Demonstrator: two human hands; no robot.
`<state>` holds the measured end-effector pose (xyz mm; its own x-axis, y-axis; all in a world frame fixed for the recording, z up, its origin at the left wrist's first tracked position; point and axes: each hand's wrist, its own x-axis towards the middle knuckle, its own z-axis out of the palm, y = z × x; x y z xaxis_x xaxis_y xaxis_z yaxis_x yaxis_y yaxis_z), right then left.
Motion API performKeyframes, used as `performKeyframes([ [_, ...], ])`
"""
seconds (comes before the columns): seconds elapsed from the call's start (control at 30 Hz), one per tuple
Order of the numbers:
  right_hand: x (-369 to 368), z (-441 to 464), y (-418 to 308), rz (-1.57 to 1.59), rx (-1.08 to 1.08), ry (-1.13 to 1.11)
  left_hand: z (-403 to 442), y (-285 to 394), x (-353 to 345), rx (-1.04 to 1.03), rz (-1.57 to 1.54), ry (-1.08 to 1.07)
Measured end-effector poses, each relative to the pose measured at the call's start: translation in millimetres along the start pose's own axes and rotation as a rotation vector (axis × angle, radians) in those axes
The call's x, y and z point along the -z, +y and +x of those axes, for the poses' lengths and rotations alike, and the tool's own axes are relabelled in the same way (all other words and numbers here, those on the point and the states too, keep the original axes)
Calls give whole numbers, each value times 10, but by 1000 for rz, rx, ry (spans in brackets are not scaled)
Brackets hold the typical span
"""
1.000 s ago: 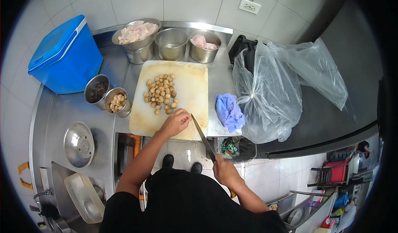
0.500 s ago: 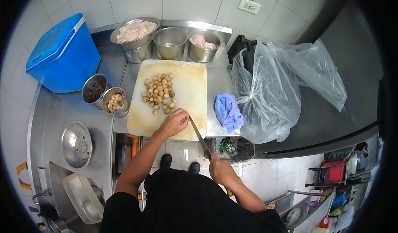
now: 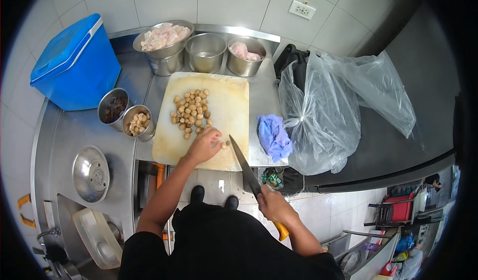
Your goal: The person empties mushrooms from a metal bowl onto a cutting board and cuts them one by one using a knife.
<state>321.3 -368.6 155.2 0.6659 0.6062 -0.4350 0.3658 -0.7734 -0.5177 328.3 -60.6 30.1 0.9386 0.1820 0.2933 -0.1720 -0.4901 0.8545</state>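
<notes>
My right hand [image 3: 275, 206] grips the kitchen knife [image 3: 245, 167] by its yellow handle, with the blade pointing up and left over the near edge of the cutting board [image 3: 231, 100]. On the board, my left hand [image 3: 203, 145] has loosely curled fingers, thumb and fingertips apart. Small cut mushroom pieces [image 3: 225, 144] lie right beside those fingertips, close to the knife's tip. Just beyond the left hand is a pile of whole round brown mushrooms [image 3: 190, 109]. A metal pot of pale cut mushroom pieces [image 3: 139, 123] stands against the board's left side.
Behind the board are a bowl of raw meat [image 3: 164, 37], a metal pot [image 3: 205, 55] and another pot with pink meat [image 3: 246, 56]. Left are a dark-filled pot [image 3: 115, 108] and blue cooler [image 3: 74, 66]. A purple cloth [image 3: 274, 136] and plastic bags [image 3: 323, 115] lie right.
The knife has drawn back to the right, away from my left hand. My left hand has shifted slightly left and its fingers have loosened, with cut pieces now showing beside it.
</notes>
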Motion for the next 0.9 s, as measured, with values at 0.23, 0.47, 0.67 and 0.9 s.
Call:
performKeyframes([
  [0.23,-79,49,66,223,-11,-14,281,1,419,-66,457,45],
  [0.47,-12,-2,-79,142,6,-176,446,-31,326,60,655,-163],
  [0.67,-84,66,3,109,-4,-125,435,-92,312,73,637,-110],
  [0.9,-142,164,74,190,-21,-72,100,-98,-133,317,-416,22],
])
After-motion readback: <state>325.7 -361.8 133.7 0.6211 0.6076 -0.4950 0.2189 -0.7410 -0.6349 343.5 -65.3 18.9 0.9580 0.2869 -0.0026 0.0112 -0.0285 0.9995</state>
